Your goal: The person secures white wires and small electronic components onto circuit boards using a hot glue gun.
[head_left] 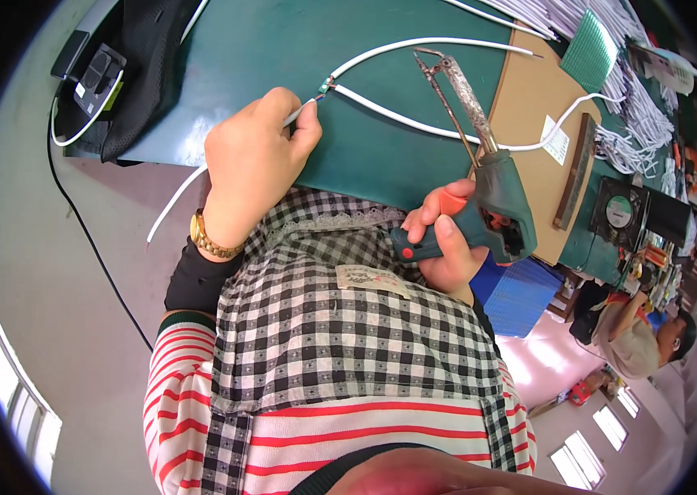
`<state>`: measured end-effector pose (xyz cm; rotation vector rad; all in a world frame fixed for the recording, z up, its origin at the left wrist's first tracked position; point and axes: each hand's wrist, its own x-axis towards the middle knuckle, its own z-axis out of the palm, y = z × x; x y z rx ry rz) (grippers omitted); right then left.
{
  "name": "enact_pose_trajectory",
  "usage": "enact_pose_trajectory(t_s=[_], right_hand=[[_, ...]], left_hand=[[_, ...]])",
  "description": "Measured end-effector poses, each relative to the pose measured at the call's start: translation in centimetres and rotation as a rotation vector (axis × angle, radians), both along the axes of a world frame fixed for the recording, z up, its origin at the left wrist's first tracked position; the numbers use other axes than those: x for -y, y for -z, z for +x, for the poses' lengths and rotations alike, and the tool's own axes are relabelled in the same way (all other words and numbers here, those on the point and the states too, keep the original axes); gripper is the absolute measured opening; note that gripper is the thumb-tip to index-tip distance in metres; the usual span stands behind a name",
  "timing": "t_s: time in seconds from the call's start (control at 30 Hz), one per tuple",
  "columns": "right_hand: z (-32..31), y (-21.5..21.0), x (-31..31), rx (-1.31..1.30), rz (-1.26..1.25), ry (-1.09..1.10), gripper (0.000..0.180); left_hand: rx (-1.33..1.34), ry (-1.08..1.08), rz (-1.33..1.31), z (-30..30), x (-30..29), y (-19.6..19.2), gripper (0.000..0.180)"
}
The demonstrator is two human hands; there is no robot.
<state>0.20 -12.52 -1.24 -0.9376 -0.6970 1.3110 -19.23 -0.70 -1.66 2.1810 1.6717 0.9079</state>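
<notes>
Your left hand (256,148): pinching white cable (295,115); slippage risks misalignment. Your right hand (447,243): clamped round soldering gun (500,183); drift risks scorching.

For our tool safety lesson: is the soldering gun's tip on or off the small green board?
Off: the right hand holds the soldering gun, and green tabletop shows between its tip and the small board.

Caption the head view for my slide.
Left grip pinches a white cable beside a small green board; right grip holds a soldering gun.
</notes>
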Motion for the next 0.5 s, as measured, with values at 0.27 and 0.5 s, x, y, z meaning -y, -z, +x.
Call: enact_pose_trajectory(t_s=[0.27,0.5], right_hand=[[0.0,0.2,-0.1,0.027,-0.01,-0.014,0.037],[-0.4,0.0,-0.2,0.047,-0.036,-0.044,0.036]], left_hand=[[-0.055,-0.028,-0.008,0.1,-0.9,-0.1,0.018],[-0.05,-0.029,0.007,-0.3,-1.2,0.2,0.018]])
